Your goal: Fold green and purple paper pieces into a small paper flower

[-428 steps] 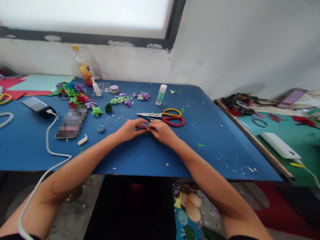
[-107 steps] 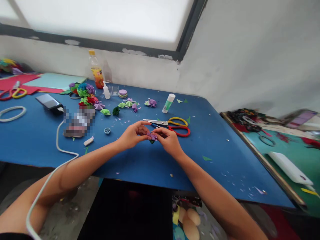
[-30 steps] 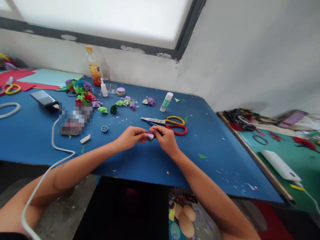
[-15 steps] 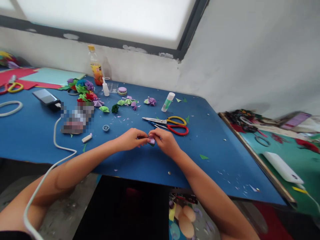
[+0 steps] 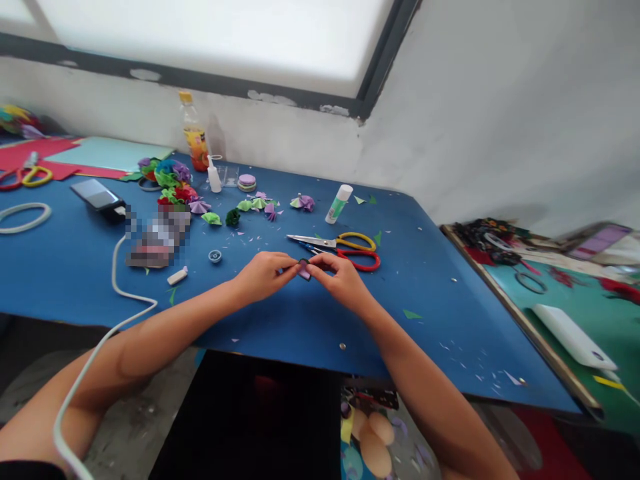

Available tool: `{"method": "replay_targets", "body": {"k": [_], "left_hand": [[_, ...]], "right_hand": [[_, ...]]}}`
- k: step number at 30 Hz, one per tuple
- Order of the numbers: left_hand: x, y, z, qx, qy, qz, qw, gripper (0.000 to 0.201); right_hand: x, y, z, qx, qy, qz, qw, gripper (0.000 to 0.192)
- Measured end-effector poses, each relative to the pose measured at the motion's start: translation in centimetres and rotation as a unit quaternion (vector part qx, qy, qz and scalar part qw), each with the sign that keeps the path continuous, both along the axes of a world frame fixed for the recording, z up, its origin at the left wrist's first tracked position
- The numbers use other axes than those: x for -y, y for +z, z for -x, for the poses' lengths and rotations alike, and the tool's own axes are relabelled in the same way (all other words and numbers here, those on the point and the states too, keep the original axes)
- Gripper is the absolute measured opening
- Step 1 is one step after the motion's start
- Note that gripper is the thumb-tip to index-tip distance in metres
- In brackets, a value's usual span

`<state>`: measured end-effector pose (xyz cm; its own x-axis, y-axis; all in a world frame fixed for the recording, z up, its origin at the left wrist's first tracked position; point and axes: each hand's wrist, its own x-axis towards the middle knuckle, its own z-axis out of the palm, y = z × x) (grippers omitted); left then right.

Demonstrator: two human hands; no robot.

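while the left hand (image 5: 263, 275) and right hand (image 5: 340, 280) pinched a small purple paper piece (image 5: 303, 269) between closed fingertips, bare blue table (image 5: 300, 320) lay open toward its near edge, scissors (image 5: 345, 250) just behind.

- We see bright daylight come in from the window (image 5: 210, 33), which glows plain white.
- Our picture bends at the edges.
- The right side looks a bit blurry.
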<state>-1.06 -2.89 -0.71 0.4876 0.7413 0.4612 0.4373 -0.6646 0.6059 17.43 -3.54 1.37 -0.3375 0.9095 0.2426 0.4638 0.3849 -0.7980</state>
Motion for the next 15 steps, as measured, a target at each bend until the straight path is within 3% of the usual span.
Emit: {"method": "replay_targets", "body": {"k": [6, 15], "left_hand": [[-0.1, -0.05, -0.1, 0.022, -0.001, 0.025, 0.999, 0.024], [-0.76, -0.92, 0.16, 0.003, 0.009, -0.016, 1.0, 0.02]], "right_hand": [[-0.04, -0.05, -0.35, 0.093, 0.028, -0.115, 0.989, 0.016], [0.0, -0.47, -0.42, 0.14, 0.048, -0.158, 0.976, 0.017]]}}
